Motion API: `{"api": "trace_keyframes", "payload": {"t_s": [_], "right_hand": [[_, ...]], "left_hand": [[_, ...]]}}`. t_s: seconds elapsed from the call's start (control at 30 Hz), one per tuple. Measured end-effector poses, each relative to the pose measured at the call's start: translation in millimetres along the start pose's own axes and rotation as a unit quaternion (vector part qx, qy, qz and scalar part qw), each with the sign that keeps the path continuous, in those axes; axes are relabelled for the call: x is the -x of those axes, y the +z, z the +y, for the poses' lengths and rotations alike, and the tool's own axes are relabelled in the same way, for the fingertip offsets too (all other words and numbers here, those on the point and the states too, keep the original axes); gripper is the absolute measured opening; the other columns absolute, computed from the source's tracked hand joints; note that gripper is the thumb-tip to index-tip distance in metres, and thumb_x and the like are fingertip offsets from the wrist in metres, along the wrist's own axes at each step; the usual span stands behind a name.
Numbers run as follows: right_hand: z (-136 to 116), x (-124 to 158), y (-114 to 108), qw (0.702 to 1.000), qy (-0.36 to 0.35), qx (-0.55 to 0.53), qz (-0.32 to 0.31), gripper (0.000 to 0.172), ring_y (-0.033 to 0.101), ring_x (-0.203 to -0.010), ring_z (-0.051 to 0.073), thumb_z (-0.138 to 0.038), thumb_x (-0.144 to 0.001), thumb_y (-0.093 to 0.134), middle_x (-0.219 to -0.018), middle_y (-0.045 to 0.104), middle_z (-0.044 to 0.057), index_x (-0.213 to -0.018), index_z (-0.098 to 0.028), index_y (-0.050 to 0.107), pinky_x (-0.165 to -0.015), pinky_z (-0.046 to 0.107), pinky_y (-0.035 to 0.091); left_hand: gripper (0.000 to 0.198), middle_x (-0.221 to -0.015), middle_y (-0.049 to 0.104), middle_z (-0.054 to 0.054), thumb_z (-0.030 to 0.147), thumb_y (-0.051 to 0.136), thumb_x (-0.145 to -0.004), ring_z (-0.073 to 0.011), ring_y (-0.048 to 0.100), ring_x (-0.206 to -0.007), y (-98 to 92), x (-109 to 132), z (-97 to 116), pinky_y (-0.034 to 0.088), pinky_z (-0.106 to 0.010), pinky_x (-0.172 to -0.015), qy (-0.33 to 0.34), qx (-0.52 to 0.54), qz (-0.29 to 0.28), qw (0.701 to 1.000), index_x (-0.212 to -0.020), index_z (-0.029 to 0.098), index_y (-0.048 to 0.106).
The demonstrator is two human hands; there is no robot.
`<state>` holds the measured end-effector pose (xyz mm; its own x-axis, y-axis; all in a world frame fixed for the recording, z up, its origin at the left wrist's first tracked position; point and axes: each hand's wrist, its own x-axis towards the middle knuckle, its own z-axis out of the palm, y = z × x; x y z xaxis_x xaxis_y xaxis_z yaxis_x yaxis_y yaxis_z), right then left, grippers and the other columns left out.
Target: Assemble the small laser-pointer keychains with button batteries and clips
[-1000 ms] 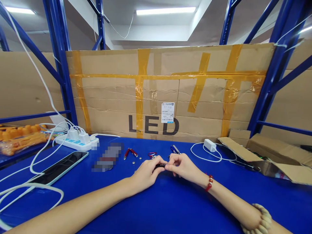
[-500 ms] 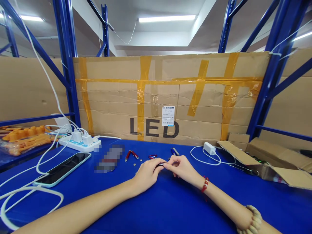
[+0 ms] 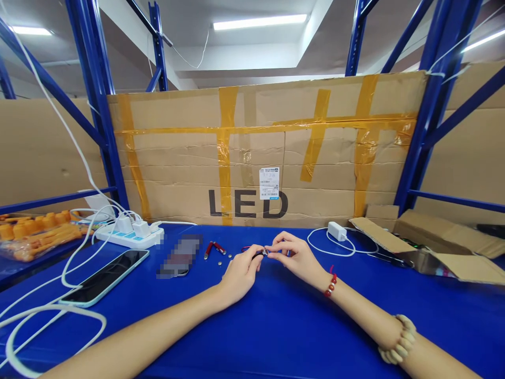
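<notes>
Fingers on the left hand (image 3: 239, 276) squeeze a small dark thing (image 3: 258, 254). Right hand (image 3: 295, 255) fingertips touch its shiny end, but I can't tell if they pinch it. Just behind the left fingers, a red bit (image 3: 245, 248) peeks out, partly hidden. Left of the fingers lie two red sticks (image 3: 209, 250), little silver dots (image 3: 220, 263) and, farther off, a phone (image 3: 108, 277). To their right sit a white plug (image 3: 336, 231) and an open box (image 3: 465, 267). Big cardboard (image 3: 185, 158) stands behind.

Hands (image 3: 239, 275) (image 3: 296, 258), 2. Held dark item (image 3: 258, 253), 1. Red cylinders (image 3: 208, 250) (image 3: 219, 248), 2. Small discs (image 3: 220, 263) (image 3: 230, 256), 2. Bracelets (image 3: 330, 287) (image 3: 399, 341), 2. Pale-edged phone (image 3: 106, 279), 1. Power strip (image 3: 133, 241), 1. Shipping label (image 3: 269, 183), 1. Open carton (image 3: 463, 267), 1.
</notes>
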<state>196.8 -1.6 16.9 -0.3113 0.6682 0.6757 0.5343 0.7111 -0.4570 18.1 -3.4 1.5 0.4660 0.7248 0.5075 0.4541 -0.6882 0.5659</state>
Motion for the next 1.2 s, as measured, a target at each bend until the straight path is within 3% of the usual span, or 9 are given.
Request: {"api": "trace_keyframes", "payload": {"t_s": [0.23,0.37,0.63,0.9,1.03,1.2], "right_hand": [[-3.7,-4.2,-8.7,0.983,0.031,-0.149,-0.104,0.026,0.047,-0.049,0.004,-0.038,-0.074,0.061,-0.082,0.049,0.002,-0.064,-0.014,0.063,-0.044,0.02,0.044],[-3.4,-3.0,-11.0,0.977,0.043,-0.168,-0.124,0.026,0.047,-0.051,0.005,-0.038,-0.072,0.063,-0.079,0.047,0.001,-0.062,-0.013,0.062,-0.044,0.019,0.045],[-3.9,-0.1,-9.8,0.984,0.027,-0.125,-0.125,0.025,0.048,-0.053,0.007,-0.038,-0.069,0.066,-0.074,0.05,0.001,-0.059,-0.015,0.062,-0.047,0.021,0.042],[-4.4,1.5,-9.1,0.994,-0.014,-0.052,-0.097,0.017,0.049,-0.064,0.012,-0.026,-0.069,0.068,-0.067,0.051,0.0,-0.057,-0.015,0.062,-0.061,0.026,0.04],[-5.1,1.9,-6.7,0.994,-0.003,-0.052,-0.094,0.017,0.047,-0.06,0.011,-0.024,-0.07,0.067,-0.064,0.049,-0.001,-0.056,-0.015,0.06,-0.057,0.024,0.038],[-9.5,1.6,-4.1,0.994,0.029,-0.045,-0.094,0.021,0.046,-0.058,0.011,-0.028,-0.071,0.064,-0.062,0.048,-0.001,-0.055,-0.016,0.059,-0.056,0.025,0.039]], "left_hand": [[0.022,-0.087,0.062,0.001,0.021,0.032,-0.089,-0.0146,0.057,-0.074,-0.5,0.9,0.6,0.038,-0.023,-0.066,0.014,-0.041,-0.026,0.999,-0.098,0.023,0.052],[0.02,-0.09,0.063,0.0,0.02,0.032,-0.088,-0.0155,0.057,-0.076,-0.4,1.7,0.0,0.038,-0.024,-0.067,0.02,-0.052,-0.055,0.997,-0.095,0.022,0.051],[0.017,-0.082,0.061,0.0,0.021,0.033,-0.088,-0.0153,0.055,-0.067,-0.7,4.9,-0.1,0.036,-0.023,-0.059,0.028,-0.055,-0.089,0.994,-0.092,0.021,0.05],[0.012,-0.076,0.059,0.0,0.018,0.036,-0.087,-0.0145,0.054,-0.065,-1.3,5.6,-0.5,0.037,-0.022,-0.058,0.044,-0.038,-0.094,0.994,-0.09,0.021,0.047],[0.012,-0.071,0.057,0.001,0.017,0.034,-0.087,-0.0136,0.054,-0.063,-0.5,5.6,-0.8,0.039,-0.022,-0.06,0.037,-0.026,-0.093,0.995,-0.087,0.02,0.046],[0.011,-0.081,0.06,-0.001,0.018,0.037,-0.087,-0.0156,0.057,-0.075,1.9,4.2,-3.0,0.043,-0.024,-0.067,0.038,-0.011,-0.071,0.997,-0.087,0.02,0.047]]}}
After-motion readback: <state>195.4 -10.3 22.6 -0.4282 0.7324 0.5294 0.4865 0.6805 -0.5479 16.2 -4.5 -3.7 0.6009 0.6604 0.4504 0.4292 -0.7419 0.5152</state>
